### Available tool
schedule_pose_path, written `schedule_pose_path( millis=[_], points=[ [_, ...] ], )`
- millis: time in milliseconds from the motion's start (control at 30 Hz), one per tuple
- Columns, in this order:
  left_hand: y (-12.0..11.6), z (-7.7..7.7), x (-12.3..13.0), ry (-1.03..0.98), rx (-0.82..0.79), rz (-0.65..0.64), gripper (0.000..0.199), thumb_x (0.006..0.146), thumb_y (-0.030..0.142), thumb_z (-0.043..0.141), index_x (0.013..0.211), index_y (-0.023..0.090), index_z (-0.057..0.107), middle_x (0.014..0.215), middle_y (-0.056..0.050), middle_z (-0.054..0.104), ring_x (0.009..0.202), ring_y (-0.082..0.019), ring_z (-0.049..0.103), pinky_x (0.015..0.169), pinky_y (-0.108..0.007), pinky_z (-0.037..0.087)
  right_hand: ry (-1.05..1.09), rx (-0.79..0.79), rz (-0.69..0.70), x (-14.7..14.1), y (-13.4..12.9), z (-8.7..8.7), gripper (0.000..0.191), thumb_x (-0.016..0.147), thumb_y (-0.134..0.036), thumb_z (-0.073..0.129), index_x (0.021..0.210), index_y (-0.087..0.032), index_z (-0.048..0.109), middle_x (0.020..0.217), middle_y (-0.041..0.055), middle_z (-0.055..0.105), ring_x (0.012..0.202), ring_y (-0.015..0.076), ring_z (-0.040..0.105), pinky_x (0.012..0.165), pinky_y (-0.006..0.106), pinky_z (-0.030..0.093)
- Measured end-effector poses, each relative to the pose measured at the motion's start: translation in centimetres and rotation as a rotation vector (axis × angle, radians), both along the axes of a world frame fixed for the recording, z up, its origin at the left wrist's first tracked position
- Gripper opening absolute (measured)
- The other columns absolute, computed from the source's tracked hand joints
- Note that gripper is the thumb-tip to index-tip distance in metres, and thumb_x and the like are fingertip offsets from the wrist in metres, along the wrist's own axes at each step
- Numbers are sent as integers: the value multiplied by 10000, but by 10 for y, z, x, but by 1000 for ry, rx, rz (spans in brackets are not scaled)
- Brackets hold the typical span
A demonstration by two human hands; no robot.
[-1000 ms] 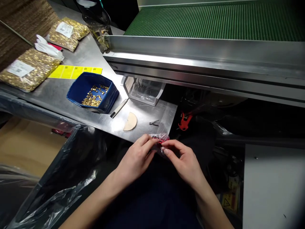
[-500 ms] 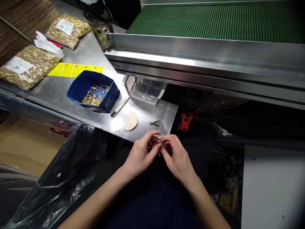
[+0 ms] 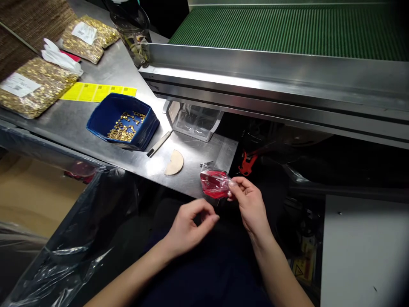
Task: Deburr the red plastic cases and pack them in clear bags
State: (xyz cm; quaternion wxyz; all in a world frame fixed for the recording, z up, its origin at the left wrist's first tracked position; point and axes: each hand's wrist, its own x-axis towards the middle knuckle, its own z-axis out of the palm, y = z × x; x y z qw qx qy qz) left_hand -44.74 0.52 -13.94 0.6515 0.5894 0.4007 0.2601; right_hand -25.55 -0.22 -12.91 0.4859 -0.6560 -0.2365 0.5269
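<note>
Packet [image 3: 214, 184] pinched in the right hand [image 3: 251, 202], at the near corner of the table [image 3: 191, 155]

The packet is red with clear plastic around it. The right thumb and fingers clamp its right end, and the rest reaches out to the left, in front of the table's corner. Whether it touches the metal cannot be told.

The left hand [image 3: 191, 224] is apart from the packet, just below and to its left. Its fingers curl towards the thumb and hold nothing visible; whether the tips meet cannot be told.

Just beyond the packet lies a small metal tool [image 3: 206, 163], partly hidden by the plastic. To its left is a pale disc [image 3: 174, 163] with a part missing, then a knife [image 3: 159, 144] beside a blue bin [image 3: 149, 128] with small brass-coloured pieces [image 3: 121, 133] inside. A clear tray [image 3: 209, 135] sits partly under the metal rail [image 3: 255, 85] of a green ribbed belt [image 3: 287, 32]. Behind the bin are a yellow strip [image 3: 89, 92] and two bags [image 3: 41, 85] of gold-coloured pieces. A red tool [image 3: 247, 163] shows in the dark area right of the table.
</note>
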Motion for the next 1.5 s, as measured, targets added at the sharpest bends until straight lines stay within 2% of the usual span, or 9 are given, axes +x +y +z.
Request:
schedule_pose_path(
  millis=[100, 233, 400, 600, 700, 900, 1000, 1133, 1500],
  points=[
    [-17, -23, 10, -170, -431, -175, 268, 875, 327, 781, 1106, 196, 743, 903, -56, 709, 757, -161, 614, 700, -292, 478, 307, -47, -83, 2, -1, 2, 258, 817, -392, 819, 946, -211, 688, 751, -41, 641, 654, 90, 609, 607, 168, 561],
    [-17, -53, 21, -554, -717, -1, 591, 730, 386, 904, 1264, 234, 701, 1206, -124, 718, 1058, -279, 681, 920, -440, 526, 564, -142, -68, -1, -8, 9, 255, 785, -345, 840, 947, -210, 697, 742, -39, 620, 611, 79, 589, 557, 148, 563],
    [3, -52, 12, -690, -733, 197, 509, 644, 421, 941, 1074, 205, 773, 1082, -74, 780, 1114, -298, 680, 1094, -457, 447, 664, -200, -69, -9, -20, 10, 226, 801, -302, 826, 945, -210, 678, 761, -45, 611, 599, 61, 556, 558, 132, 527],
    [15, -29, 5, -673, -704, 359, 320, 805, 370, 847, 1056, 222, 717, 997, -14, 755, 944, -187, 691, 935, -314, 527, -106, 54, 243, -17, -32, 9, 145, 965, -360, 670, 904, -232, 640, 771, -21, 629, 709, 138, 613, 681, 249, 507],
    [16, -26, 1, -611, -694, 385, 477, 803, 426, 856, 1198, 244, 661, 1080, -32, 736, 987, -202, 690, 908, -318, 547, -416, 195, 389, -19, -32, 16, 134, 1006, -289, 591, 918, -238, 679, 939, 28, 649, 864, 182, 636, 780, 300, 506],
    [17, -29, -10, -451, -673, 320, 561, 852, 597, 756, 1233, 194, 668, 1116, -99, 740, 981, -240, 693, 874, -340, 549, -390, 373, 546, -17, -31, 30, 158, 1002, -161, 569, 986, -263, 689, 1035, 34, 706, 970, 195, 658, 886, 332, 513],
    [16, -26, -10, -426, -708, 261, 539, 863, 637, 715, 1119, 163, 712, 1049, -109, 749, 949, -252, 694, 836, -340, 552, -178, 296, 462, -22, -33, 32, 58, 987, -221, 628, 948, -256, 651, 929, 5, 683, 832, 163, 652, 779, 295, 529],
    [11, -17, -3, -463, -753, 275, 536, 912, 555, 695, 1343, 250, 602, 1039, -67, 731, 836, -219, 695, 737, -323, 555, 157, 154, 325, -35, -33, 30, 190, 956, -295, 678, 1134, -284, 611, 903, -16, 660, 736, 142, 638, 664, 256, 555],
    [-5, -17, -4, -524, -748, 340, 568, 837, 382, 840, 1323, 266, 569, 1184, -61, 683, 974, -198, 688, 810, -277, 576, -275, 155, 191, -31, -37, 26, 140, 968, -323, 672, 1041, -288, 786, 993, 22, 772, 880, 192, 707, 779, 284, 559]
  ],
)
